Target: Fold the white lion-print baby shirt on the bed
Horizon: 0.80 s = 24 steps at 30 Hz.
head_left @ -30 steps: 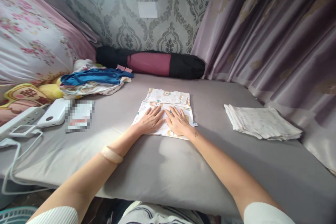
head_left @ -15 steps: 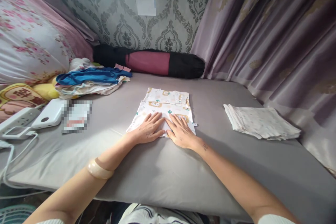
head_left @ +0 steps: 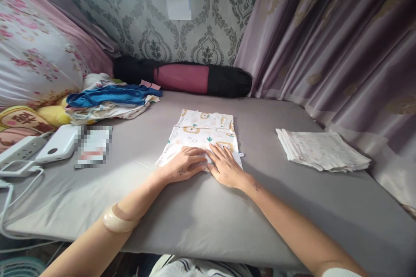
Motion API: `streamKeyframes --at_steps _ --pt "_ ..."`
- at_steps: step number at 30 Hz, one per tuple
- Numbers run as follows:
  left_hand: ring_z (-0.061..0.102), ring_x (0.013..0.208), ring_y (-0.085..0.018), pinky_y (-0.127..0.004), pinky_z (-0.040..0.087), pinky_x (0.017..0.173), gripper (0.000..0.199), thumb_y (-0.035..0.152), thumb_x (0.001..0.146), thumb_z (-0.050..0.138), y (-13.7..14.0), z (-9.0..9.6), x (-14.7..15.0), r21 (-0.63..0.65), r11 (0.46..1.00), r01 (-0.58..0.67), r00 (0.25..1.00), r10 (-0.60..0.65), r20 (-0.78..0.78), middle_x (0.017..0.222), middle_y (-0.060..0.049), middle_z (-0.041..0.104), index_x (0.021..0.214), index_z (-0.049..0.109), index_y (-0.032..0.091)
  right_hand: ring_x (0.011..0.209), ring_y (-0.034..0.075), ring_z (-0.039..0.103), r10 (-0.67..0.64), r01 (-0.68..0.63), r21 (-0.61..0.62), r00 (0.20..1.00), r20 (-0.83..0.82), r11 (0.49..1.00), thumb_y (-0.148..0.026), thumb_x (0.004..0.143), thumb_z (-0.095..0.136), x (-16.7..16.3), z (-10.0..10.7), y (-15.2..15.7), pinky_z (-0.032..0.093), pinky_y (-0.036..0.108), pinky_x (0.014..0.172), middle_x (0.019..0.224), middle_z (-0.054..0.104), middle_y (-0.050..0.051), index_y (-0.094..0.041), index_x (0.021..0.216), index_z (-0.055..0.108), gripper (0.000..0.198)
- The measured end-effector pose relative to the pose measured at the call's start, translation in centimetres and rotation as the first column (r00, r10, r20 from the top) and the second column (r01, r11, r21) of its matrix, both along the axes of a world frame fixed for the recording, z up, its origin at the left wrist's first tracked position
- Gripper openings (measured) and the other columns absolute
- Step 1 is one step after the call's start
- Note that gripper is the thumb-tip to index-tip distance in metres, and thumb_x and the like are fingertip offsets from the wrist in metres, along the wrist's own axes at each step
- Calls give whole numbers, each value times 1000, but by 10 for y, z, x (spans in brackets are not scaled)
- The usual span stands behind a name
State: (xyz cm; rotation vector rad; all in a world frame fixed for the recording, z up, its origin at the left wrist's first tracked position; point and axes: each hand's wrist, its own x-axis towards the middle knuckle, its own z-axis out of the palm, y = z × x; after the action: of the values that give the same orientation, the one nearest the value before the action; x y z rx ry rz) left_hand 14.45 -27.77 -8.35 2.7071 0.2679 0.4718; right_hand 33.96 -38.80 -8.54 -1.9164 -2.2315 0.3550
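Note:
A folded white garment with orange and green prints lies flat in the middle of the grey-covered surface, a small white tag sticking out at its right side. On its near left part rests my left hand, its fingers slightly bent and pointing right, the thumb low by the near edge. My right hand lies spread on the near right part, palm down. The fingertips of both hands almost meet at the middle. Neither hand visibly grips the cloth, and part of the near edge is hidden under them.
To the right lies a stack of folded pale cloths. At left are a heap of clothes, a white power bank, a power strip with cables, and a blurred packet. A black and maroon roll bag lies along the wall.
My left hand has turned, its fingers now bending to the right and drawn slightly nearer the front edge. My right hand has slid a little toward me. The garment stays in place.

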Motion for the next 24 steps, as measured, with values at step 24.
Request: streamKeyframes --at_steps 24 --pt "61 83 -16 -28 49 75 28 35 98 47 -11 1 5 -31 999 -8 1000 8 -16 89 -5 66 90 70 21 134 20 48 44 24 242 961 -271 970 -17 94 51 4 -5 -36 33 45 116 134 61 5 -25 111 69 25"
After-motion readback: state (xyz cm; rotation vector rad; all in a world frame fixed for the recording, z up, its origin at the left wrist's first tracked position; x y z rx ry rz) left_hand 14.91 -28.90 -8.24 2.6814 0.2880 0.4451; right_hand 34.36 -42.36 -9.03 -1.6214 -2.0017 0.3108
